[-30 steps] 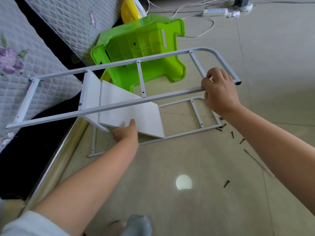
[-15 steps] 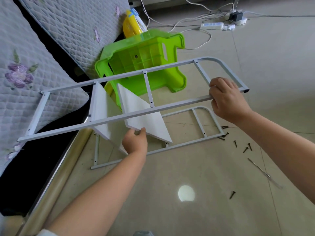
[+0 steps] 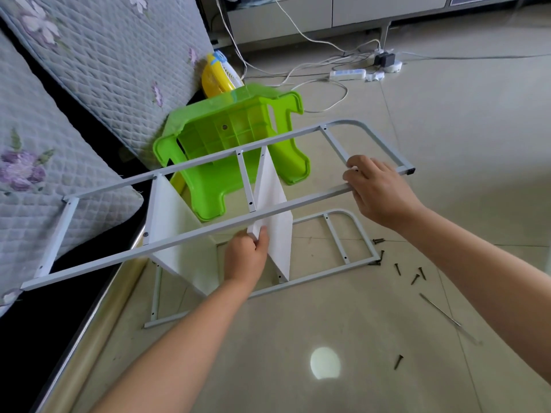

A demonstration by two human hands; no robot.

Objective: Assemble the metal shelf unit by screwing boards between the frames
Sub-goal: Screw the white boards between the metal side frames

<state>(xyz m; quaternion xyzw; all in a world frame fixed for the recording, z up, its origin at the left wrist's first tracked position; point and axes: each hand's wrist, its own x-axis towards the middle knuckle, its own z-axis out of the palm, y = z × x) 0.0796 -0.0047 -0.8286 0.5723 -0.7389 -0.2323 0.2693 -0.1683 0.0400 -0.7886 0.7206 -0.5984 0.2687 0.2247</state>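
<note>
A grey metal ladder-like frame (image 3: 190, 234) hangs in the air across the view. My right hand (image 3: 377, 189) grips its near rail close to the rounded end. A second frame (image 3: 343, 271) lies flat on the floor below. Two white boards stand between them: one (image 3: 173, 234) at the left, fixed to the upper frame, and one (image 3: 275, 216) in the middle, standing nearly upright. My left hand (image 3: 246, 254) pinches the near edge of the middle board under the upper rail.
An overturned green plastic stool (image 3: 232, 150) lies behind the frames. Several black screws (image 3: 408, 272) and a thin metal rod (image 3: 441, 312) lie on the tiled floor at the right. Quilted mattresses (image 3: 59, 162) fill the left. A power strip (image 3: 347, 74) and cables lie at the back.
My left hand has swung the middle board up from a slant to nearly upright. The view has tilted up; my right hand keeps its grip on the upper frame.
</note>
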